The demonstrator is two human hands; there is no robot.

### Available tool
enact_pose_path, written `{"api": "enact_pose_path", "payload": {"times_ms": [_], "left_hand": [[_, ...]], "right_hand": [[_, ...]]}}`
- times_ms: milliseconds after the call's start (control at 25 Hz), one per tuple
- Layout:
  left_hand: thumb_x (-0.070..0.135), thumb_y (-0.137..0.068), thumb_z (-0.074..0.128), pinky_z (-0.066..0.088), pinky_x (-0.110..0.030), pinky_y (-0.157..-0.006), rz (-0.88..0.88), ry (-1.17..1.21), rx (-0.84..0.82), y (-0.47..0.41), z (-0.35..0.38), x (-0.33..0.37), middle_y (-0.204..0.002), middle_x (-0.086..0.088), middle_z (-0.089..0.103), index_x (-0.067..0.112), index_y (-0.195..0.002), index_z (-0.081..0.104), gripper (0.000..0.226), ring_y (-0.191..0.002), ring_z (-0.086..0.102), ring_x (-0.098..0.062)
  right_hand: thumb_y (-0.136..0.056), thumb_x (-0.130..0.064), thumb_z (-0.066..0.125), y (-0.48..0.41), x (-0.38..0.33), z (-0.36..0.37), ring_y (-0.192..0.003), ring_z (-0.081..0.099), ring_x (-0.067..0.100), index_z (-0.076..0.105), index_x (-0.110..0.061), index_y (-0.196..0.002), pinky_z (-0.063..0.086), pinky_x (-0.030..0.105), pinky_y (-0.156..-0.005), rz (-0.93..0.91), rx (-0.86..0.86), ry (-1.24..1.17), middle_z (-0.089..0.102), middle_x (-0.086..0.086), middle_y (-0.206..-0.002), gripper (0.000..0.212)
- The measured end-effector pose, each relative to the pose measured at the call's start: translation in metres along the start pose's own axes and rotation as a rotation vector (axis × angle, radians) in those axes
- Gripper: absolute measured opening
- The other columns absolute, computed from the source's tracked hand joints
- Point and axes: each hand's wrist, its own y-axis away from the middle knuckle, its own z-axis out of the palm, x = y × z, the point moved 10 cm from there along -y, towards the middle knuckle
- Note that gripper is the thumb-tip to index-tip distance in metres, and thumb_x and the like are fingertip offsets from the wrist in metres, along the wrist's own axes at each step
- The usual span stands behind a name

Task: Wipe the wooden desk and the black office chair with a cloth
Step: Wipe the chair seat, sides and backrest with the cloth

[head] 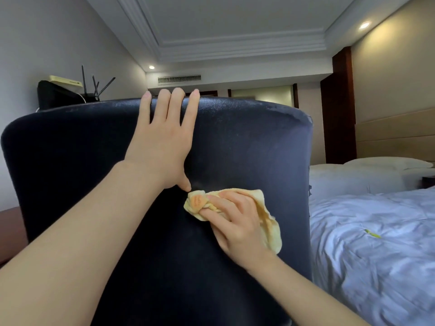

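- My right hand [235,222] grips the bunched yellow cloth [270,227], fingers curled into its folds, and presses it against the chair [247,142] back at mid-height.
- My left hand [162,142] lies flat and spread just above it, fingertips at the top edge.
- A bed [376,243] stands just right of the chair.

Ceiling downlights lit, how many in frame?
2. One ceiling downlight left of the air vent, the other at upper right. More may lie out of frame.
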Motion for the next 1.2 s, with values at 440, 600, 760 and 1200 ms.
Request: {"api": "enact_pose_path", "payload": {"times_ms": [440,600,760,1200], "left_hand": [[0.072,-0.045,0.076,0.007,-0.047,-0.115,-0.007,-0.012,-0.003,0.004,-0.001,-0.001,-0.144,-0.016,0.007,0.006,-0.143,-0.023,0.154,-0.136,0.012,-0.032],[0.076,-0.044,0.072,0.006,-0.046,-0.116,0.011,-0.007,0.004,0.005,-0.002,-0.004,-0.143,-0.014,0.008,0.007,-0.143,-0.025,0.155,-0.136,0.012,-0.03],[0.079,-0.043,0.07,0.005,-0.044,-0.116,0.021,0.004,0.015,0.009,0.0,-0.011,-0.144,-0.012,0.007,0.007,-0.143,-0.027,0.156,-0.136,0.011,-0.028],[0.078,-0.041,0.067,0.013,-0.05,-0.115,-0.009,0.228,-0.002,0.029,0.016,-0.061,-0.143,-0.011,0.028,0.01,-0.152,0.005,0.144,-0.136,0.024,-0.03]], "right_hand": [[-0.088,-0.004,0.054,0.012,0.082,-0.037,-0.087,0.056,0.029,0.055,-0.019,-0.109,0.041,0.031,-0.082,0.157,-0.023,0.007,0.064,0.01,-0.105,0.026],[-0.078,0.001,0.061,-0.014,0.129,-0.059,-0.088,0.056,0.035,0.059,-0.019,-0.106,0.044,0.042,-0.076,0.404,0.044,0.048,0.063,0.012,-0.1,0.034],[-0.079,0.003,0.062,-0.065,0.148,-0.079,-0.094,0.055,0.037,0.066,-0.002,-0.101,0.044,0.042,-0.078,0.459,0.099,0.106,0.061,0.015,-0.103,0.023],[-0.088,-0.006,0.061,-0.17,0.04,-0.025,-0.081,0.053,0.035,0.07,-0.005,-0.105,0.04,0.035,-0.075,-0.095,-0.143,0.054,0.063,0.016,-0.099,0.019]]}}
